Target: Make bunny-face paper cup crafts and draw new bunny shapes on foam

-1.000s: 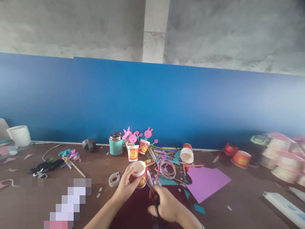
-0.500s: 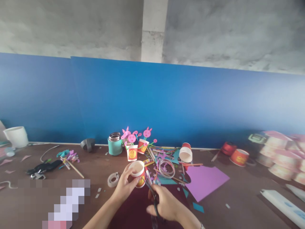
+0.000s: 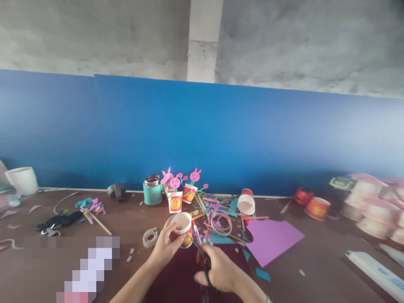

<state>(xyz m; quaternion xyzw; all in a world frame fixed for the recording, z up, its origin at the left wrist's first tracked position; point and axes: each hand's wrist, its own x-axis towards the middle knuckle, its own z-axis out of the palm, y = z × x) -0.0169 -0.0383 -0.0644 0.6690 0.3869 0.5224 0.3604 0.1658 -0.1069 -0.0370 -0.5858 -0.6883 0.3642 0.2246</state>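
Observation:
My left hand (image 3: 166, 246) is wrapped round a small red paper cup (image 3: 183, 228) with a white inside and a yellow emblem, held upright just above the table. My right hand (image 3: 217, 271) grips black scissors (image 3: 202, 254), whose blades point up-left at the cup's lower right side. Under both hands lies a dark maroon sheet of paper (image 3: 183, 277). Just beyond the cup stand two red cups with pink paper animal figures (image 3: 181, 187) on sticks.
A brown table (image 3: 315, 256) carries a tape roll (image 3: 150, 237), a teal jar (image 3: 152, 190), a purple sheet (image 3: 271, 237), a tipped white-inside cup (image 3: 246, 204), paper scraps, strips and sticks. Stacked bowls (image 3: 375, 206) sit at the right, a white pot (image 3: 22, 180) at the far left. A blue wall stands behind.
The view has shifted slightly; my hands, the cup and the scissors keep nearly the same pose.

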